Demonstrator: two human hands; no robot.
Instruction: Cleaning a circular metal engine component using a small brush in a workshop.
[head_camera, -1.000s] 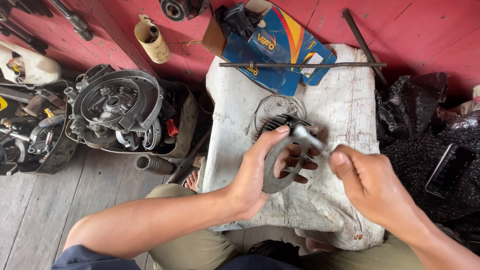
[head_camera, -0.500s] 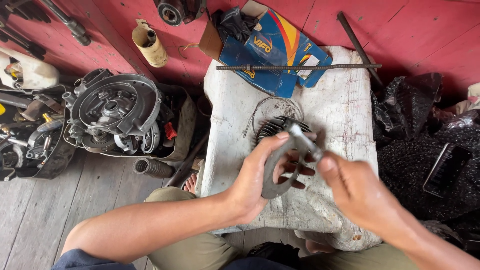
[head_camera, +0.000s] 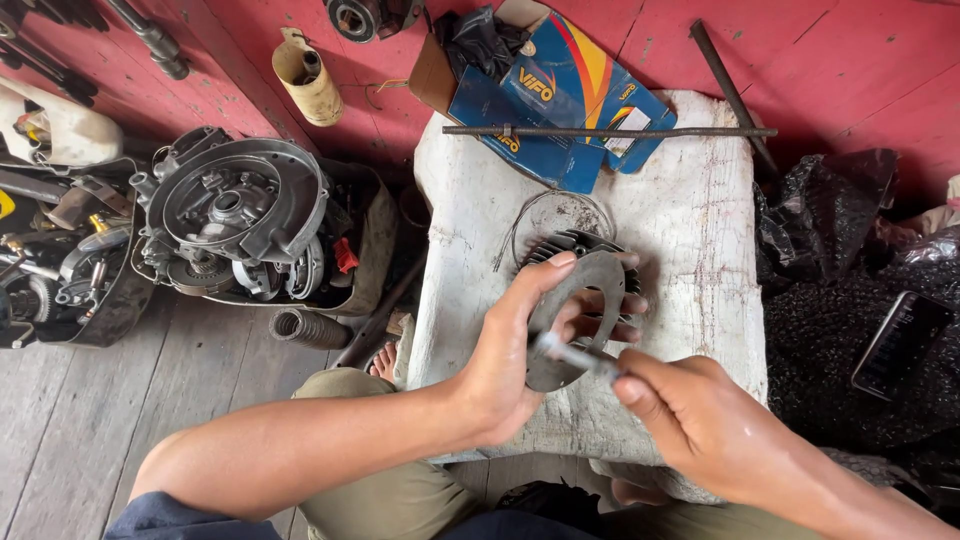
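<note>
Clutch-plate ring (head_camera: 580, 320), a flat grey metal disc with a wide centre hole, sits upright in our left hand (head_camera: 510, 360), just above the white cloth-covered table (head_camera: 690, 240). On the floor to the far left, an opened engine casing (head_camera: 235, 215) lies well apart from us. Our left hand wraps the ring from its left edge, thumb over the top rim, fingers curled behind and showing through the hole; the forearm reaches in from the lower left, wrist bent slightly back. We judge that we are working the ring's face with a slim metal tool (head_camera: 575, 355), pinched closed in our right hand (head_camera: 700, 420), its tip laid across the lower rim. Going on calls for a steady left grip while the right draws the tool along. Behind the ring a finned cylinder part (head_camera: 570, 245) rests on the table.
</note>
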